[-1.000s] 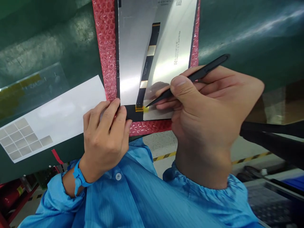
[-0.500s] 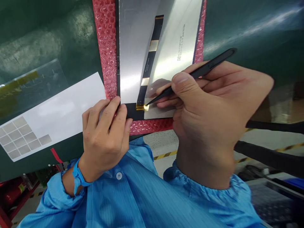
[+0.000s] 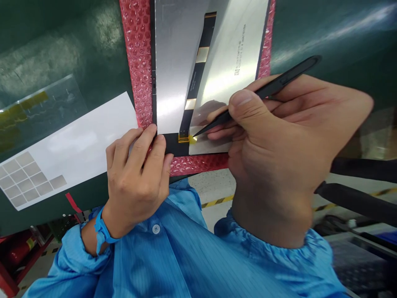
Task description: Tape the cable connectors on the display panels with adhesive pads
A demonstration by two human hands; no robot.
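Observation:
A display panel (image 3: 173,82) with a silvery metal back lies in front of me, and a black flex cable (image 3: 198,70) runs down it to an amber end at the lower black strip. My right hand (image 3: 269,128) is closed round black pointed tweezers (image 3: 273,85). Their tip touches or hovers just over a small yellow film piece (image 3: 192,139) beside the cable's amber end; which of the two I cannot tell. My left hand (image 3: 136,169) lies with fingers stretched out, fingertips resting on the panel's lower left corner. Its thumb is near the bottom edge.
Pink bubble wrap (image 3: 133,54) lies under the panel on a green table (image 3: 89,25). At the left are a white sheet (image 3: 99,124) with grey square stickers and a clear sheet (image 3: 62,97) with yellow tape pieces. Dark bars (image 3: 362,198) stand at the right.
My right hand and the tweezers have shifted slightly right. The yellow film by the tip now looks less bright. My left hand stays at the panel's corner.

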